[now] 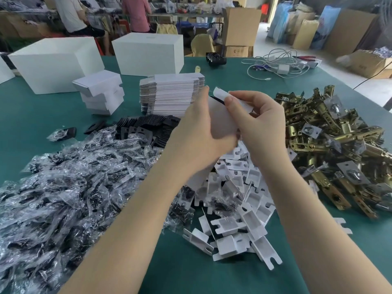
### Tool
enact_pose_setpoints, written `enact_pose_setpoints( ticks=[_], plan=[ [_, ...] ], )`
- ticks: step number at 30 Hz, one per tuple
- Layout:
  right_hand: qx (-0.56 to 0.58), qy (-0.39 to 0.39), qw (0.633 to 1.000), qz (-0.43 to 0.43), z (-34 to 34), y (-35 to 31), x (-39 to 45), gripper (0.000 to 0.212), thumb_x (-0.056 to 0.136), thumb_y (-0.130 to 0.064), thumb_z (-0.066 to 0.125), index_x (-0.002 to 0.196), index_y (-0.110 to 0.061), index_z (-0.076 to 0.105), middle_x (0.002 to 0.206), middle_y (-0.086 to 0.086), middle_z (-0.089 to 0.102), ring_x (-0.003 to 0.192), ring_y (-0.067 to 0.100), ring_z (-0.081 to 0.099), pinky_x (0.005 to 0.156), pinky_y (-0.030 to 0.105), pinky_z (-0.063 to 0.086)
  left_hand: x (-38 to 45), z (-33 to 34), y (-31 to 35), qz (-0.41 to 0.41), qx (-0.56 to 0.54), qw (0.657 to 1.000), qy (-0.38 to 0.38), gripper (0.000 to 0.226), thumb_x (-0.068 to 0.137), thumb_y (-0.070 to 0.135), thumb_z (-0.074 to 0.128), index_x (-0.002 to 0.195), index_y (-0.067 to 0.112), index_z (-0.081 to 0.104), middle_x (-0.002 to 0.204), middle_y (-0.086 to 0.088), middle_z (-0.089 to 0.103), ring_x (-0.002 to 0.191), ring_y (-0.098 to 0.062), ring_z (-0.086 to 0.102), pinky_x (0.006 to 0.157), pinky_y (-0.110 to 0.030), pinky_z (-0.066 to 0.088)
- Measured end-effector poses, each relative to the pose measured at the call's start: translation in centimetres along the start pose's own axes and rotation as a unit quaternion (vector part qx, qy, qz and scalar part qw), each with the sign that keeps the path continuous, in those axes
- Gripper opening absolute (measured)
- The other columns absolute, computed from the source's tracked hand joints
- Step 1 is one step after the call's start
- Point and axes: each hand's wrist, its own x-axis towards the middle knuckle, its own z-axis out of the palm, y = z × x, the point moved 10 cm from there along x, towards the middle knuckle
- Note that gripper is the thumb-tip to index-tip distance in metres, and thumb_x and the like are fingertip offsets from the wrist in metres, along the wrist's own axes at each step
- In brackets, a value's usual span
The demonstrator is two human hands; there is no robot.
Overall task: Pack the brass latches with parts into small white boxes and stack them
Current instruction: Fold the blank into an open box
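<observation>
Head view: both hands held one small white box (220,122) above the middle of the green table (176,268). The left hand (197,126) gripped the box's left side with curled fingers. The right hand (257,122) pinched the box's top flap (233,98) between thumb and fingers.

The hands and forearms hid part of a heap of white plastic inserts (235,221) directly below. The brass latches (331,145) lay piled at the right, just beside the inserts. Clear bags of dark parts (63,198) covered the left side, with black plates (144,130) behind them.

Behind the hands stood a stack of flat white cartons (171,94). A stack of finished boxes (100,92) stood left of it. Two large white boxes (57,62) and a tangle of white cables (277,64) lay farther back.
</observation>
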Motion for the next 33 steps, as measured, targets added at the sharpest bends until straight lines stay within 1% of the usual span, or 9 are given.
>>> enact_pose_setpoints(
  ticks=[3,7,10,14,18,20,25,29,33],
  plan=[
    [0.004,0.012,1.0,-0.008,0.5,-0.6,-0.7,0.005,0.087,-0.025,0.074,0.091,-0.028,0.072,0.078,-0.024,0.068,0.073,-0.006,0.062,0.07,0.023,0.053,-0.3,-0.1,0.3,-0.004,0.032,0.999,0.029,0.121,0.063,0.045,0.09,0.156,0.022,0.014,0.153,-0.003,0.037,0.136,-0.021,0.039,0.101,-0.033,0.04],
    [0.057,0.009,0.997,0.042,0.9,-0.1,-1.1,0.005,0.086,-0.023,0.076,0.089,-0.026,0.075,0.076,-0.018,0.071,0.075,0.008,0.067,0.074,0.037,0.058,-0.1,-0.8,0.4,0.024,0.004,0.997,0.067,0.102,0.063,0.028,0.092,0.146,0.02,0.031,0.121,0.012,0.043,0.109,-0.008,0.045,0.083,-0.028,0.042],
    [0.087,0.022,0.994,0.059,0.7,0.1,-1.2,0.007,0.084,-0.022,0.077,0.091,-0.023,0.077,0.084,-0.007,0.075,0.087,0.024,0.07,0.08,0.05,0.058,-0.2,-0.7,0.7,0.041,0.004,0.997,0.068,0.105,0.064,0.027,0.091,0.148,0.021,0.029,0.134,0.009,0.047,0.115,-0.009,0.046,0.089,-0.03,0.045],
    [0.07,0.009,0.996,0.047,1.0,-0.4,-1.4,0.012,0.085,-0.02,0.076,0.096,-0.024,0.077,0.089,-0.011,0.076,0.09,0.007,0.071,0.086,0.042,0.058,-0.1,-0.6,0.7,0.051,0.011,0.996,0.077,0.103,0.067,0.027,0.09,0.149,0.018,0.029,0.142,-0.001,0.049,0.124,-0.018,0.049,0.095,-0.034,0.048],
    [0.038,-0.01,0.999,0.031,1.3,-0.8,-1.3,0.013,0.086,-0.021,0.074,0.098,-0.025,0.078,0.089,-0.015,0.076,0.09,0.0,0.07,0.086,0.033,0.058,0.1,-0.9,0.0,0.041,0.008,0.996,0.083,0.104,0.066,0.028,0.09,0.15,0.02,0.029,0.138,0.004,0.051,0.107,0.001,0.042,0.079,-0.004,0.035],
    [0.053,-0.014,0.998,0.038,1.1,-0.7,-1.2,0.009,0.085,-0.023,0.075,0.092,-0.028,0.077,0.086,-0.013,0.076,0.087,0.004,0.071,0.083,0.035,0.058,0.0,-1.1,-0.2,0.036,0.002,0.995,0.093,0.104,0.064,0.031,0.09,0.149,0.023,0.031,0.137,0.004,0.052,0.1,0.01,0.034,0.07,0.0,0.031],
    [0.068,-0.013,0.997,0.045,0.9,-0.5,-1.0,0.006,0.082,-0.029,0.08,0.088,-0.029,0.078,0.084,-0.008,0.077,0.087,0.013,0.071,0.083,0.043,0.058,-0.3,-1.6,0.2,0.043,0.019,0.992,0.118,0.103,0.063,0.033,0.09,0.149,0.026,0.033,0.143,0.002,0.053,0.108,0.003,0.042,0.072,-0.003,0.027],
    [0.016,-0.014,1.0,0.007,1.0,-1.4,-1.2,0.012,0.084,-0.028,0.077,0.092,-0.036,0.075,0.083,-0.023,0.074,0.083,0.009,0.07,0.082,0.03,0.058,-0.2,-1.3,0.3,0.049,0.008,0.992,0.113,0.092,0.067,0.035,0.087,0.145,0.027,0.038,0.136,0.009,0.056,0.115,-0.006,0.05,0.081,-0.025,0.043],
    [0.04,-0.012,0.999,0.027,0.6,-0.9,-0.8,0.008,0.085,-0.027,0.075,0.091,-0.032,0.077,0.085,-0.01,0.077,0.084,0.012,0.071,0.083,0.047,0.058,-0.1,-1.2,0.2,0.052,0.011,0.993,0.101,0.107,0.065,0.035,0.09,0.152,0.027,0.028,0.148,0.003,0.048,0.118,-0.002,0.04,0.082,-0.013,0.034]
  ],
)
